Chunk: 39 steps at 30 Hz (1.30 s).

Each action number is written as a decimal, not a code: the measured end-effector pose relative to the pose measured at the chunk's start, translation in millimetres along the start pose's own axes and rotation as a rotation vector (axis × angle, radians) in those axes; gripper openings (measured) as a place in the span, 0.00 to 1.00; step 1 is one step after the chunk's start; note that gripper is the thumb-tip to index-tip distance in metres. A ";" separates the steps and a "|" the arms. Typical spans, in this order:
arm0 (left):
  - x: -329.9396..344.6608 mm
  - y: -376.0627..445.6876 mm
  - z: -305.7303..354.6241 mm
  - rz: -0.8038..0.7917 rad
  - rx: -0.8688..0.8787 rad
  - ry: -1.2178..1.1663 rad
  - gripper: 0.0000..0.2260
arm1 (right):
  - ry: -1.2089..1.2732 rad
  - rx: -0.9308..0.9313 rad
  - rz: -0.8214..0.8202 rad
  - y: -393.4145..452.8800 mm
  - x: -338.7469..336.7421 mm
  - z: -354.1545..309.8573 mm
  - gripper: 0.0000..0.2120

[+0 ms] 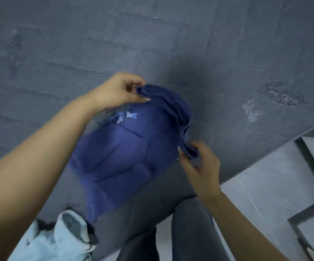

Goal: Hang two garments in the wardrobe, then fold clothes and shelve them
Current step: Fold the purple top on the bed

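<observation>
Folding step in hand. The blue garment [126, 151] hangs in the air above the grey bed [152, 44], near the bed's near edge, bunched along its top hem. The left hand [114, 91] pinches one end of that hem with curled fingers [133, 87]; the right hand [199, 166] grips the other end. Pale denim [58, 240] lies at the near left edge. Judged next: lay the garment flat on the bed, then square its edges before folding.
</observation>
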<state>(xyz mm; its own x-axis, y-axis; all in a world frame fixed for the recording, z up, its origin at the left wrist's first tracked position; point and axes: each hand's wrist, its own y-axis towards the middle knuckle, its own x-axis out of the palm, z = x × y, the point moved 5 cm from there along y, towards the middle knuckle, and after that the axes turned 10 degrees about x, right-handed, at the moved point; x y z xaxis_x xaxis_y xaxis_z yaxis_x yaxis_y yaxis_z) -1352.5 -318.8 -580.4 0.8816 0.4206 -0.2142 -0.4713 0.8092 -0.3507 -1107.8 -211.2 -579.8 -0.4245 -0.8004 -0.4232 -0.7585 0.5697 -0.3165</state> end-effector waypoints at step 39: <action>-32.3 -292.9 -155.9 0.320 -0.298 -0.074 0.12 | 0.106 0.402 -0.302 -156.9 153.8 12.7 0.24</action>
<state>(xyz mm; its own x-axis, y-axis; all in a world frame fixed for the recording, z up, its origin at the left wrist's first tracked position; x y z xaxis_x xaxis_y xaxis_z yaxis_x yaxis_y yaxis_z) -1247.0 -633.3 -613.0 0.6842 0.6678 -0.2931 -0.6985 0.4844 -0.5267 -1047.8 -421.3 -606.0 -0.2792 -0.9432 -0.1803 -0.6143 0.3197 -0.7214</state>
